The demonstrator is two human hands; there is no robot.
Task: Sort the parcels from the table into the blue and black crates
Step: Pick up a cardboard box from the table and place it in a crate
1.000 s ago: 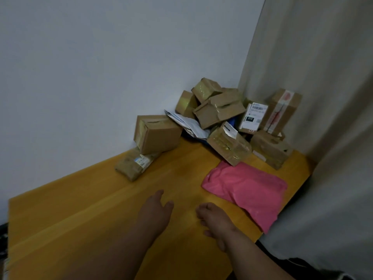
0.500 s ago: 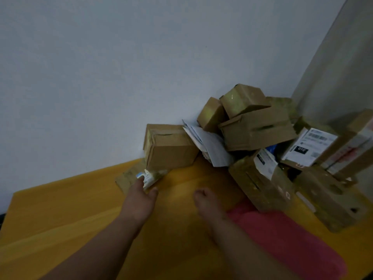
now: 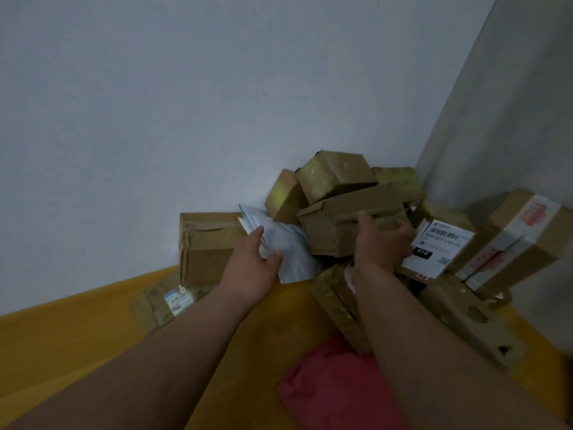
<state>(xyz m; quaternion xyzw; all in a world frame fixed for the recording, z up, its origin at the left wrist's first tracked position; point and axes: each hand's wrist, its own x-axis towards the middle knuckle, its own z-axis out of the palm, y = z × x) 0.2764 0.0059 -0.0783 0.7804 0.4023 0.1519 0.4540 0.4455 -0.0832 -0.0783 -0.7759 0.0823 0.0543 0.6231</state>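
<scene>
While the yellow tabletop lies bare along the lower left of the frame, we find its far edge meeting the pale wall, with open room for moving between that edge and our forearms. Left of centre, a flat padded parcel rests on the wood, its printed label facing up, just beside and partly under a closed brown box that stands against the wall. Our left hand reaches into the middle of the frame with fingers straight and spread apart, its fingertips touching the white mailer that leans between the brown box and the heap. Right of centre, our right hand has its fingers curled over the front edge of the long carton, gripping it; smaller boxes sit stacked on top of that carton, against the wall. Below our right forearm, a tilted box leans on the tabletop, and a pink soft parcel lies flat at the lower centre. Further right, a box with a white barcode label leans in the heap, and a taped box rests against the grey curtain at the right edge. Neither crate shows in this view.
</scene>
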